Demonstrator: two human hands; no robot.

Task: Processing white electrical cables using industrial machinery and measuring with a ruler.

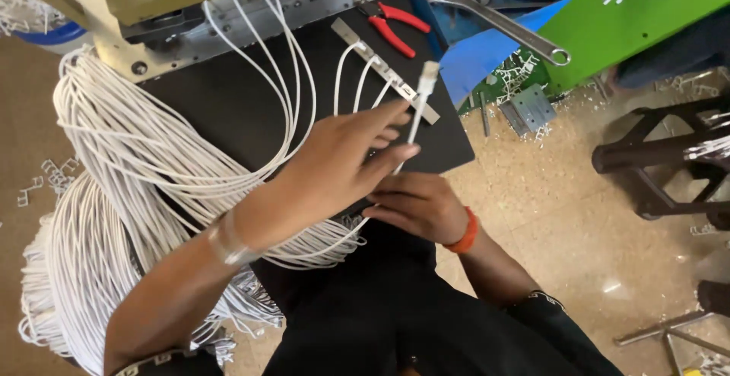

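The white cable (417, 114) stands nearly upright in front of me, its connector end (429, 76) pointing away and up, just past the metal strip (384, 68) on the black tabletop (228, 102). Its long axis runs from my lap toward the strip, tilted a little to the right. My left hand (342, 167) is the nearer one: its fingers (395, 121) are stretched forward and lie against the cable from the left, thumb side pinching it lightly near the middle. My right hand (418, 205) sits lower, below the left, fingers curled in; whether it grips the cable's lower part I cannot tell, since the left hand covers it. Three other cables loop into the strip beside it. A big bundle of white cables (99, 193) hangs off the tabletop at my left, and red pliers (395, 26) lie beyond the strip.
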